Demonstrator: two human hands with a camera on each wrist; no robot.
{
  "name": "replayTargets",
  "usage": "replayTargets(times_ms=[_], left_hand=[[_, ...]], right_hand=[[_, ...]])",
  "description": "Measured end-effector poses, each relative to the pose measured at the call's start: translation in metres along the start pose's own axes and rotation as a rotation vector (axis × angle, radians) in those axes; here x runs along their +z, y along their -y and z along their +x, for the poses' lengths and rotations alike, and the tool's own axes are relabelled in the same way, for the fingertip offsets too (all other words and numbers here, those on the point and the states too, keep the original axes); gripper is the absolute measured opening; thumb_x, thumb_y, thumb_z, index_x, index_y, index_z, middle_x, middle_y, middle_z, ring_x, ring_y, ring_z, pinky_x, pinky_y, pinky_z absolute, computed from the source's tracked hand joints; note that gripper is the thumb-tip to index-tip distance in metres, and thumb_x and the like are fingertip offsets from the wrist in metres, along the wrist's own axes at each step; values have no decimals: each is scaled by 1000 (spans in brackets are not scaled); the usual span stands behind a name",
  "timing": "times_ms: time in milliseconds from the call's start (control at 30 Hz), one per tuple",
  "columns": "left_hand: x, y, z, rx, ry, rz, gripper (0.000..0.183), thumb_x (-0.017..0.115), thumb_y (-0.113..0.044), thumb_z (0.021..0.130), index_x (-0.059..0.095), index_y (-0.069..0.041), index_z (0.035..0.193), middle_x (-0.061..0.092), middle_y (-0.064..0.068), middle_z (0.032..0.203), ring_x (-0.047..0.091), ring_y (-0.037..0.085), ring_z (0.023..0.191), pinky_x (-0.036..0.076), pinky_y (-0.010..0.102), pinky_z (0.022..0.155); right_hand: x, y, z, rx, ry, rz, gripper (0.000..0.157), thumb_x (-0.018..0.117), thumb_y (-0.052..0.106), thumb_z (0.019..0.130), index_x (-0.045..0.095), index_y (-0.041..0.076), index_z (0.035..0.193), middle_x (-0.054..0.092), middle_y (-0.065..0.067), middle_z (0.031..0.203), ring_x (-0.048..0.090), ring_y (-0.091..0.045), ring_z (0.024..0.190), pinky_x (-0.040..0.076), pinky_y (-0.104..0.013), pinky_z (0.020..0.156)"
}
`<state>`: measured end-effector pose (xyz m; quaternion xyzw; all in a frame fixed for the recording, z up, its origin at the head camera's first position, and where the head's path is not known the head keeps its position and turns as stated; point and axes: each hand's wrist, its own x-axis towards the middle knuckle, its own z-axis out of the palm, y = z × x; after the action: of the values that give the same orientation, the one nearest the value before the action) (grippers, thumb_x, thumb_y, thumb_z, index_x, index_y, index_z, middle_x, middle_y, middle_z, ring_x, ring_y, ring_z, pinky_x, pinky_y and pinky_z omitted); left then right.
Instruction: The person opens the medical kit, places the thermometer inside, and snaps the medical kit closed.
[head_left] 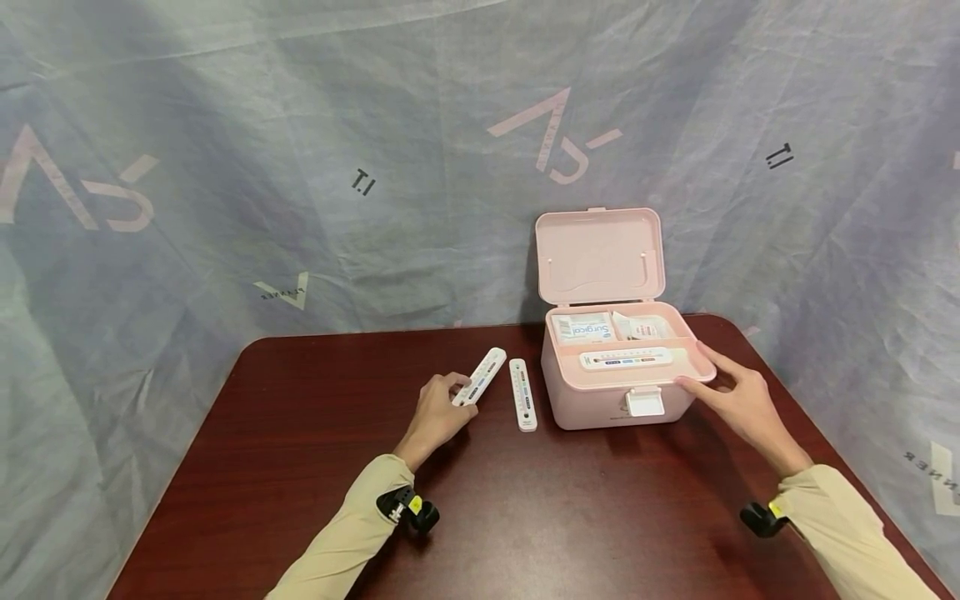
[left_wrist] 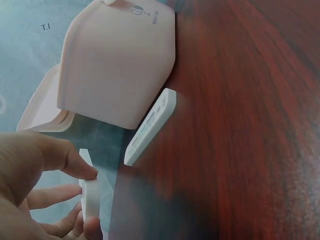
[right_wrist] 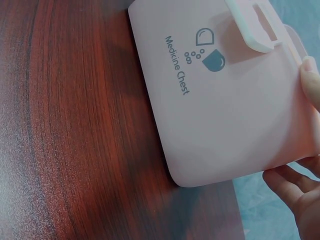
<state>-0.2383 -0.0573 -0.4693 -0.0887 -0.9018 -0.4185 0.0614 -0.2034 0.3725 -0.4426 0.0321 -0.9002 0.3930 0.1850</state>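
Note:
My left hand (head_left: 438, 415) pinches a white strip thermometer (head_left: 484, 372) with coloured marks, tilted over the table between thumb and fingers. Just right of it, a second white thermometer (head_left: 522, 395) lies on the table. A pink medicine chest (head_left: 588, 408) stands farther right with its lid (head_left: 600, 257) raised. My right hand (head_left: 738, 404) grips the chest's front right corner. Its thumb (right_wrist: 311, 80) is on the front near the rim, and the fingers are against the side. A third thermometer (head_left: 626, 358) lies in the chest's front compartment.
In the chest's rear compartments are a white packet marked Surgical (head_left: 583, 327) and another small packet (head_left: 641, 327). A white latch (head_left: 645, 402) hangs from the chest's front. The dark red wooden table (head_left: 525, 517) ends at a grey cloth backdrop (head_left: 420, 208).

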Motion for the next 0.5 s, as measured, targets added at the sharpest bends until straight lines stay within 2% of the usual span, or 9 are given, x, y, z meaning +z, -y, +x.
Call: replayTargets(times_ms=[400, 500], left_hand=[[-6, -17, 7, 41, 2, -15, 42, 74, -8, 69, 66, -5, 110, 57, 10, 97, 54, 29, 87, 43, 31, 70], [-7, -19, 8, 41, 10, -15, 41, 74, -8, 70, 66, -6, 110, 57, 9, 97, 54, 26, 86, 43, 30, 70]], right_hand=[[-1, 1, 0, 5, -4, 5, 73, 77, 29, 80, 42, 19, 143, 50, -21, 134, 50, 2, 91, 43, -6, 65], [0, 1, 0, 10, -9, 1, 73, 77, 30, 79, 43, 20, 143, 51, -20, 134, 50, 2, 91, 42, -6, 65]])
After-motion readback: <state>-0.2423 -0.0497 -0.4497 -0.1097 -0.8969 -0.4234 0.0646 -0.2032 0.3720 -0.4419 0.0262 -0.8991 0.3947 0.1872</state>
